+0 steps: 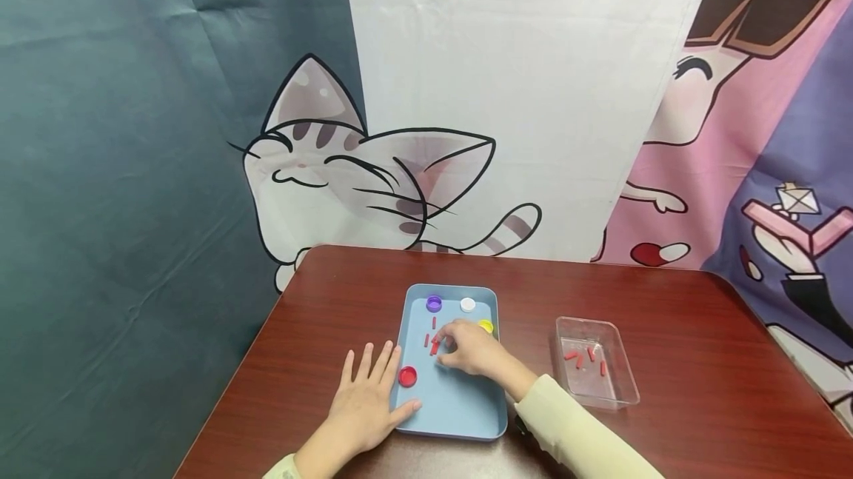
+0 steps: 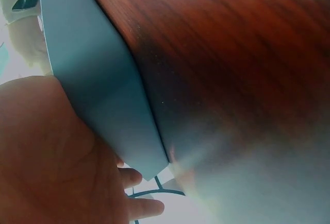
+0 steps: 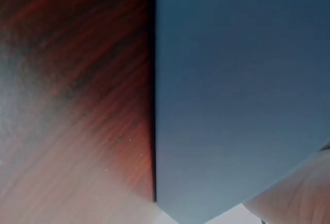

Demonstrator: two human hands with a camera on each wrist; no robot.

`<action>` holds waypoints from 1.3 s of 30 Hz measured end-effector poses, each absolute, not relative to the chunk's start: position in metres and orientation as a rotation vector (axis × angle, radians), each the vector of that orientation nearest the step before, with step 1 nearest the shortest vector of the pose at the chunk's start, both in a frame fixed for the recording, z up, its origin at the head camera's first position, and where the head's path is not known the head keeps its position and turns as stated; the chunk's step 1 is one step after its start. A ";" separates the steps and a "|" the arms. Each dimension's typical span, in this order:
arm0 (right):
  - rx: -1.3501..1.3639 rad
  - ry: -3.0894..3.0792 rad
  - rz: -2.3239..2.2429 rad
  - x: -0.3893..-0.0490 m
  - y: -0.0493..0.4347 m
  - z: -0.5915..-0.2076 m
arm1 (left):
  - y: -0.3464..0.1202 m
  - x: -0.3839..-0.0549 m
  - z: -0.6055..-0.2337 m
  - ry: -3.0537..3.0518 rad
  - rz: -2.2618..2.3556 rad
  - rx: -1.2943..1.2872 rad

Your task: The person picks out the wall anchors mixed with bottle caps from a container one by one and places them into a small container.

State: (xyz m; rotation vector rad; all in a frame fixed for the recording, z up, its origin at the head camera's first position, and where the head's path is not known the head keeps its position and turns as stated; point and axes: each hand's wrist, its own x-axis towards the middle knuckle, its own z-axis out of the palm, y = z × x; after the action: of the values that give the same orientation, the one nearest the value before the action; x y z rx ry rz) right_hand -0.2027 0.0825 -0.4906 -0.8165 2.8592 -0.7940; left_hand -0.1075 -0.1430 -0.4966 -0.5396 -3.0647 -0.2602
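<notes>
Fingers of the right hand (image 1: 474,349) curve down beside short red sticks (image 1: 434,323) inside the blue tray (image 1: 460,412); thumb and forefinger look apart, though whether they pinch a stick I cannot tell. Left hand (image 1: 363,399) has its fingers spread along the tray's left side, thumb across the rim. Purple cap (image 1: 434,304) and white cap (image 1: 468,305) lie near the tray's far end, yellow cap (image 1: 486,326) by its right wall, red cap (image 1: 408,376) by its left. Right of the tray, a clear box (image 1: 623,379) holds four more sticks (image 1: 590,354).
</notes>
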 end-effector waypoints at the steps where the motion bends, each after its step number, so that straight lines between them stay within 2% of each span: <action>1: -0.805 2.862 -0.773 -0.203 0.082 -0.491 | -0.143 -0.108 -0.498 -3.064 -0.254 -0.542; 39: -0.562 2.918 -0.604 -0.209 0.063 -0.491 | -0.144 -0.107 -0.495 -3.058 -0.296 -0.551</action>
State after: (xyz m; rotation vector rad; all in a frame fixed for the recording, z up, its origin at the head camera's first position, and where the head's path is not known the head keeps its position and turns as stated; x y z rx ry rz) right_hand -0.2087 0.0633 -0.4909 -0.5621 2.9175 -0.6040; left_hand -0.1067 -0.1436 -0.4946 -0.5506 -3.0582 -0.2959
